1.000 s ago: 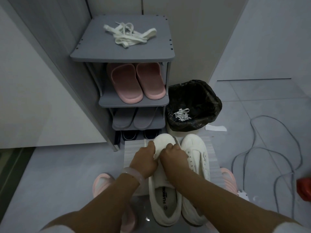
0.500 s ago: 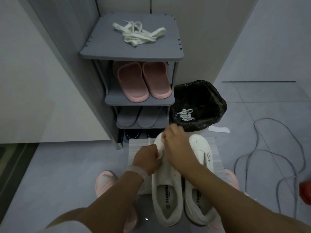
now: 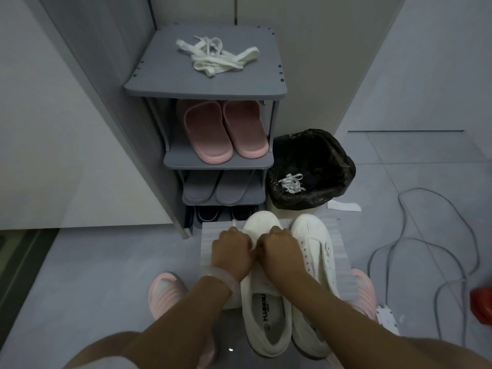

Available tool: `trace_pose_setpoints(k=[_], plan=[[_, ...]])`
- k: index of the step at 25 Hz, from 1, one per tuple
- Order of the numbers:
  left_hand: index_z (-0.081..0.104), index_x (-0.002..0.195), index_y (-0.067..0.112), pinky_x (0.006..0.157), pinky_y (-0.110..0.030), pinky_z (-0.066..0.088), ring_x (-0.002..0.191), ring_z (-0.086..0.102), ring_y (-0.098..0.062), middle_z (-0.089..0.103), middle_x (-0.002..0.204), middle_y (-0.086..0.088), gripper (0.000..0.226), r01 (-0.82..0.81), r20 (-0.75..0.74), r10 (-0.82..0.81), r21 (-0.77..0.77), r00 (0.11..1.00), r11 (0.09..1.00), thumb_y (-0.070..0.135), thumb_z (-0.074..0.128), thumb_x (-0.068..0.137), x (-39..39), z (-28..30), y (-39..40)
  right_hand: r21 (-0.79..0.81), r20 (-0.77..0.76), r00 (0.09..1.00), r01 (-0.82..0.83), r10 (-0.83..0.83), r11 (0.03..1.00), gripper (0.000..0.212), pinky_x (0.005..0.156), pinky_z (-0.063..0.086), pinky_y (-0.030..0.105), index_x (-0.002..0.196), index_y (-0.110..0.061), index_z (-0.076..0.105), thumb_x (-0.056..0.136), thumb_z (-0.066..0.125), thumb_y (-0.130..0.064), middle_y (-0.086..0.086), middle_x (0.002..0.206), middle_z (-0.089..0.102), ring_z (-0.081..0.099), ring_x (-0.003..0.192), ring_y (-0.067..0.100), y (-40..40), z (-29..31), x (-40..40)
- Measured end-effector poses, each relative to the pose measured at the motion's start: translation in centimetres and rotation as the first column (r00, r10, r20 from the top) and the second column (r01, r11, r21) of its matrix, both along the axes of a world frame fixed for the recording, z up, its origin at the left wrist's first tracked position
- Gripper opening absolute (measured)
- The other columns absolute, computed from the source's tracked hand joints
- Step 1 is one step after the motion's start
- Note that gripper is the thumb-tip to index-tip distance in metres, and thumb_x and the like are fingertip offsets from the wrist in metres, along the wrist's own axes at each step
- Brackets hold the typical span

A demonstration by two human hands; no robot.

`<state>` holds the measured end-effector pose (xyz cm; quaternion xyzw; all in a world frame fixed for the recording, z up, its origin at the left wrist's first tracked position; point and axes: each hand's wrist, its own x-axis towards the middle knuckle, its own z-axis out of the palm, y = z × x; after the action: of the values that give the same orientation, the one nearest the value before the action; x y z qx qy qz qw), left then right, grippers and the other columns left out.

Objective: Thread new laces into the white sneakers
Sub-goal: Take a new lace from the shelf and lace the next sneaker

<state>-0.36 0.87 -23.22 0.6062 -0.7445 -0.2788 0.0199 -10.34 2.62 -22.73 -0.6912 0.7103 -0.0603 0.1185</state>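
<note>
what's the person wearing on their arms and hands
Both hands are bare, with no gloves or rings to be seen. The left hand has a pale, translucent pinkish bangle round its wrist. The right hand and its wrist carry nothing. Both forearms are uncovered; a bit of light cloth at the bottom left may be a sleeve.

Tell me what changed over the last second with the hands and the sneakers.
Half a second ago the right hand was raised toward the toe of the left sneaker; it has come back down beside the left hand, both closed over the lace area as they were a second ago. What the grips hold is hidden. The right sneaker, the laces on the shelf and the bin stayed put.
</note>
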Motion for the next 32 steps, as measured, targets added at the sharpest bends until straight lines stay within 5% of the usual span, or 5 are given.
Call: trace_pose_setpoints(k=[5, 13, 19, 26, 32], plan=[[0.04, 0.062, 0.016, 0.061, -0.02, 0.032, 0.075, 0.05, -0.017, 0.047, 0.069, 0.001, 0.029, -0.123, -0.137, 0.121, -0.006, 0.983, 0.992, 0.018, 0.053, 0.088, -0.5, -0.3, 0.4, 0.09, 0.301, 0.934, 0.173, -0.192, 0.981, 0.027, 0.073, 0.039, 0.027, 0.102, -0.01, 0.07, 0.088, 0.047, -0.008, 0.012, 0.103, 0.058, 0.053, 0.097, 0.024, 1.1, -2.2, -0.3], [0.036, 0.086, 0.013, 0.057, -0.026, 0.035, 0.072, 0.051, -0.021, 0.051, 0.073, -0.001, 0.014, -0.132, -0.306, 0.129, 0.011, 0.943, 0.991, 0.009, 0.049, 0.088, -0.3, -0.4, 0.5, 0.167, 0.371, 0.894, 0.203, -0.253, 0.965, 0.023, 0.08, 0.039, 0.025, 0.109, -0.015, 0.063, 0.088, 0.053, -0.018, 0.004, 0.11, 0.058, 0.053, 0.104, 0.019, 1.1, -2.9, -0.3], [0.059, 0.095, 0.007, 0.068, -0.019, 0.038, 0.081, 0.053, -0.014, 0.062, 0.093, -0.005, 0.019, -0.285, -0.249, 0.301, 0.1, 0.92, 0.953, 0.024, 0.059, 0.086, -0.6, -0.3, 1.0, 0.083, 0.153, 0.968, 0.189, -0.2, 0.978, 0.022, 0.073, 0.042, 0.026, 0.098, -0.014, 0.06, 0.088, 0.042, -0.008, 0.003, 0.102, 0.063, 0.058, 0.092, 0.018, 1.0, -2.6, 0.6], [0.04, 0.125, 0.007, 0.084, -0.034, 0.043, 0.103, 0.053, -0.028, 0.054, 0.114, -0.012, 0.043, -0.234, -0.144, 0.237, 0.041, 0.961, 0.971, 0.025, 0.052, 0.087, -1.3, -0.2, 1.0, 0.168, 0.032, 0.984, -0.177, 0.174, 0.97, 0.02, 0.07, 0.035, 0.03, 0.108, -0.006, 0.051, 0.094, 0.039, -0.012, 0.012, 0.111, 0.058, 0.054, 0.104, 0.027, -0.1, -1.2, -1.7], [0.049, 0.129, 0.017, 0.081, -0.027, 0.039, 0.101, 0.052, -0.024, 0.055, 0.108, -0.012, 0.039, -0.12, -0.247, 0.118, 0.008, 0.962, 0.993, 0.016, 0.052, 0.09, -1.8, -0.1, 1.2, -0.135, 0.356, 0.935, 0.058, -0.006, 0.989, 0.014, 0.068, 0.037, 0.029, 0.09, -0.005, 0.059, 0.093, 0.046, -0.009, 0.004, 0.084, 0.057, 0.049, 0.077, 0.017, -2.4, 4.9, -6.2]])
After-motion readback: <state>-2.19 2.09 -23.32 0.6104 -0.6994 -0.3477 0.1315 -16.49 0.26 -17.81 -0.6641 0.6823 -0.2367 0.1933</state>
